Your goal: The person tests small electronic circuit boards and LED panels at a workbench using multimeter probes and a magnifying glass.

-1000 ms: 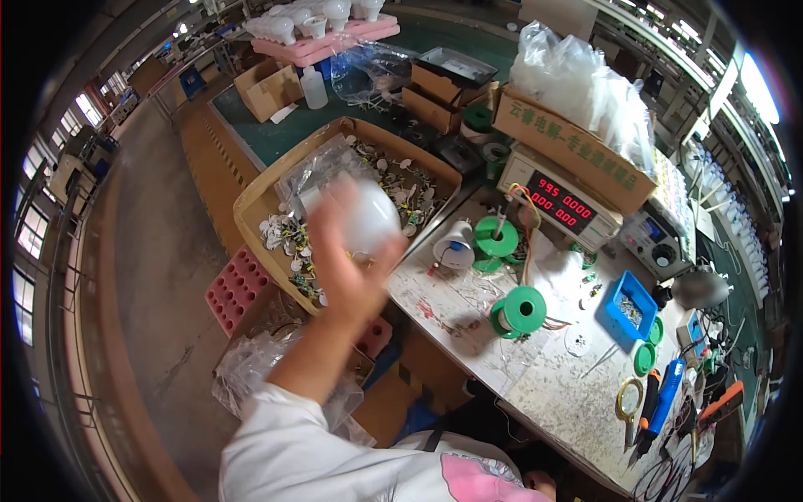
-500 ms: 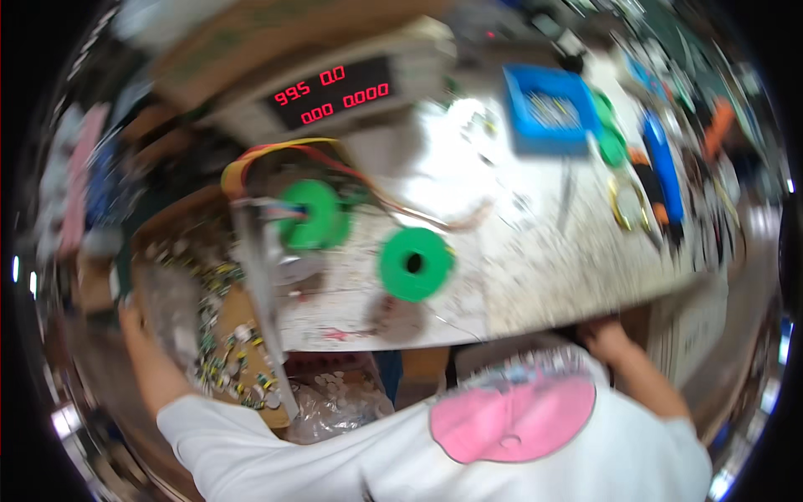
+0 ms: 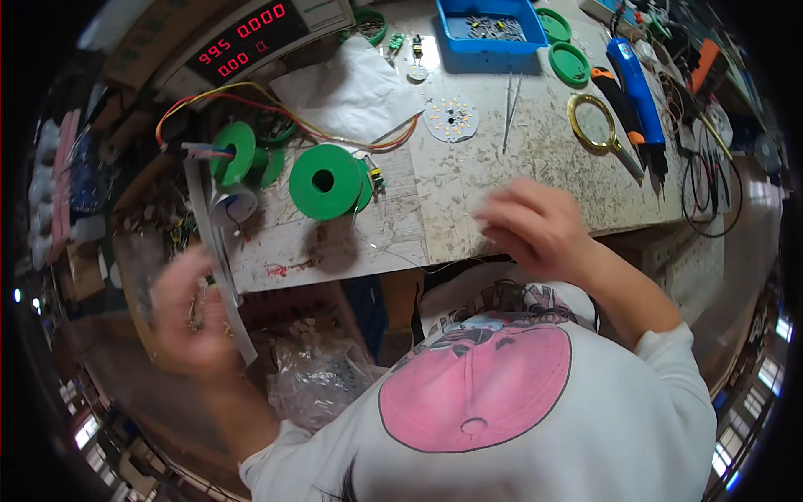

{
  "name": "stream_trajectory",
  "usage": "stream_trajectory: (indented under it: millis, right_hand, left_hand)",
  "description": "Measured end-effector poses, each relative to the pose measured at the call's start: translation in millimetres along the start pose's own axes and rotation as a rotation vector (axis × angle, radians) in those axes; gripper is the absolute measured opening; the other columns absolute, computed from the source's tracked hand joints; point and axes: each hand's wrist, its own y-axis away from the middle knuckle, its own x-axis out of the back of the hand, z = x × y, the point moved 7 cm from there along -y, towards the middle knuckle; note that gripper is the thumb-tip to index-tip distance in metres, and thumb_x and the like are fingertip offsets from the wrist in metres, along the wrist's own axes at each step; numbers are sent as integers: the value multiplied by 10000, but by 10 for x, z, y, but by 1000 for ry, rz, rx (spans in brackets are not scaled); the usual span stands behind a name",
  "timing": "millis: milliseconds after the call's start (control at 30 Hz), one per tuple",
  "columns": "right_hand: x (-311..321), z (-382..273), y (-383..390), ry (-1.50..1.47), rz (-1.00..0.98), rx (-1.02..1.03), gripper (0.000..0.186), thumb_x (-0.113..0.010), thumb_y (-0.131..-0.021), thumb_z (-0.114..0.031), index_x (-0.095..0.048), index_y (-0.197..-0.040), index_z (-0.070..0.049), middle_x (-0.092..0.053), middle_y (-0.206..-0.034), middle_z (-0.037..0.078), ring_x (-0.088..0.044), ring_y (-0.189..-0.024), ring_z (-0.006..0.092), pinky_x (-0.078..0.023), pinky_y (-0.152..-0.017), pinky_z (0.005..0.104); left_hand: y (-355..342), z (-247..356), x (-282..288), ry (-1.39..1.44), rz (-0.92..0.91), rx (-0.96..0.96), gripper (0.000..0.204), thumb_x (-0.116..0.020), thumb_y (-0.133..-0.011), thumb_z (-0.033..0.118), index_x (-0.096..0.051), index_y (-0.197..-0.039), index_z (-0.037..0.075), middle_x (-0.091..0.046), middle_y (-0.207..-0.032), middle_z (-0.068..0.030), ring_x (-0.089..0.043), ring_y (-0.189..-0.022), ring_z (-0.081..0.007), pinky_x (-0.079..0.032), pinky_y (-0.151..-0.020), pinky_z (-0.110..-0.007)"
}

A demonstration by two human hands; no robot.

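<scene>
Whitish, scuffed worktop (image 3: 452,184) spreads beneath curled right fingers (image 3: 520,219).

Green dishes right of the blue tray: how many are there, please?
2: the far dish beside the blue tray, and the near dish just below that dish in view. No others show there.

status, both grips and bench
Left grip blurred, contents unclear. Right grip over front edge of worn white worktable, nothing visibly held. Nearer round green plastic spool touching neither.
</scene>
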Motion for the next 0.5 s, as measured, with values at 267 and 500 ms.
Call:
stream_trajectory:
  millis: [267,500]
  right_hand:
    - [-773,86,-857,139,-108,-47,342,-728,-750,-261,-608,-1015,-82,-598,-967,90,-625,-845,289,-528,-697,392]
    - [-693,284,-735,159,-192,-78,228,-663,-787,-196,-589,-963,-73,-592,-858,96,-622,-811,297,-520,-682,406]
  left_hand:
    - [432,1041,-1094,324,114,126,159,-684,-804,33,-667,-961,24,-680,-964,-134,-665,-872,-287,-530,-771,-340]
    - [597,1059,-1181,194,228,267,118,-648,-828,11,-671,-944,10,-680,-932,-127,-660,-856,-256,-517,-780,-320]
